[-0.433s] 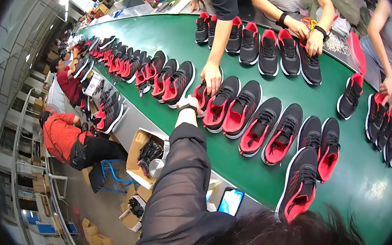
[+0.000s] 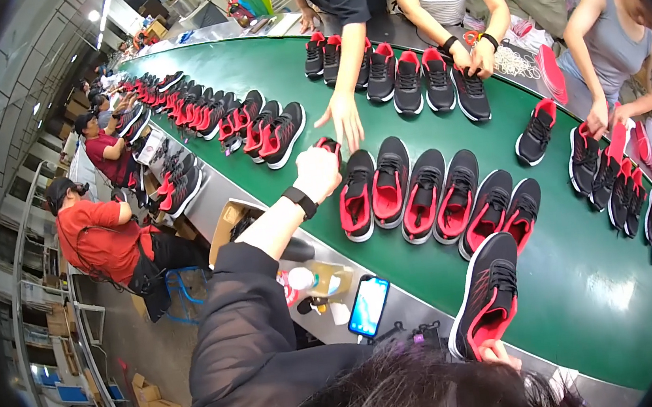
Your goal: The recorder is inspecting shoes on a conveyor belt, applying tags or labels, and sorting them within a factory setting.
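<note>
My left hand [image 2: 317, 174], with a black band on its wrist, is closed over the green table. A red-and-black piece of a sneaker [image 2: 327, 146] shows just beyond its fingers; the hand hides the rest. At the lower right, my right hand [image 2: 499, 354] grips the heel of a black sneaker with red lining and white sole [image 2: 492, 291]. Its arm is hidden behind my hair. Between my hands stands a slanted row of similar sneakers [image 2: 426, 193]. A co-worker's open hand [image 2: 344, 118] reaches down just beyond my left hand, with nothing in it.
More sneakers line the green table [image 2: 581, 288] at far left, far side and right. Co-workers handle shoes across from me and along the left. Near my left forearm are a phone [image 2: 369, 305], a bottle [image 2: 300, 278] and an open cardboard box [image 2: 227, 228].
My left hand has come back slightly toward me with the sneaker. The co-worker's hand has let go of it and opened. My right hand has appeared at the near sneaker's heel.
</note>
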Available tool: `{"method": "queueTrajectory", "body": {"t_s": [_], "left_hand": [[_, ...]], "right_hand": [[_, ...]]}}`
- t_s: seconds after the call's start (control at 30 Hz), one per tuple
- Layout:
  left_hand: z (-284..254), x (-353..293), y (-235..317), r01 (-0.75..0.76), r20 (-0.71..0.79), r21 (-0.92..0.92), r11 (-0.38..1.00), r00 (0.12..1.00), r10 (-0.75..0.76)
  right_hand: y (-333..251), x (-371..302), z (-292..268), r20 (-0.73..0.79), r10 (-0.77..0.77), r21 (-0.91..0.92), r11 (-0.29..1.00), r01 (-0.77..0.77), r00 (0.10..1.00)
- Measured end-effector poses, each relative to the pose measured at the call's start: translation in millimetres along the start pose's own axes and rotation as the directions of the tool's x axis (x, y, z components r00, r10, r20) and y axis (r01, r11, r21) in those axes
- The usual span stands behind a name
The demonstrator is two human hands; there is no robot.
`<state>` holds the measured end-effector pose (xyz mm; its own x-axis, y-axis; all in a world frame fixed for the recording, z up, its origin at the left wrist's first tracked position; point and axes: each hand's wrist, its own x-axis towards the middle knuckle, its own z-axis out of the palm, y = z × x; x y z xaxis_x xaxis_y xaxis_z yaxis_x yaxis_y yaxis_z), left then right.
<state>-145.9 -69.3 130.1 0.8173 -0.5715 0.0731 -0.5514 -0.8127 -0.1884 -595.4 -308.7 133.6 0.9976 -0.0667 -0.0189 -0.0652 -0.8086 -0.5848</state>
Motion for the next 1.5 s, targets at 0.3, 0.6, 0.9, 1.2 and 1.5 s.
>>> {"method": "queueTrajectory", "body": {"t_s": [0.3,0.6,0.9,1.2,1.5], "left_hand": [[-113.1,-80.0,195.8,-0.324,-0.095,-0.417,0.849,0.945,0.314],[-1.3,-146.8,428.7,-0.323,-0.179,-0.83,0.455,0.926,0.331],[62.3,-192.0,436.3,-0.125,-0.006,-0.972,0.199,0.859,0.512],[55.7,-153.8,427.6,0.785,0.682,-0.496,-0.371,0.616,0.394],[80.2,-126.0,414.0,0.924,0.746,-0.163,-0.346,0.345,0.569]], "right_hand": [[21.0,-62.3,-12.8,-0.404,0.163,0.048,0.986,-0.157,0.9],[48.7,-60.1,-108.0,-0.466,0.18,0.009,0.98,-0.199,0.866],[149.2,-30.5,-50.6,-0.411,0.234,-0.01,0.965,-0.261,0.881],[130.6,-22.4,4.3,-0.418,0.403,0.274,0.911,-0.309,0.814],[152.3,-48.2,58.3,0.424,0.707,0.896,-0.238,-0.374,0.566]]}}
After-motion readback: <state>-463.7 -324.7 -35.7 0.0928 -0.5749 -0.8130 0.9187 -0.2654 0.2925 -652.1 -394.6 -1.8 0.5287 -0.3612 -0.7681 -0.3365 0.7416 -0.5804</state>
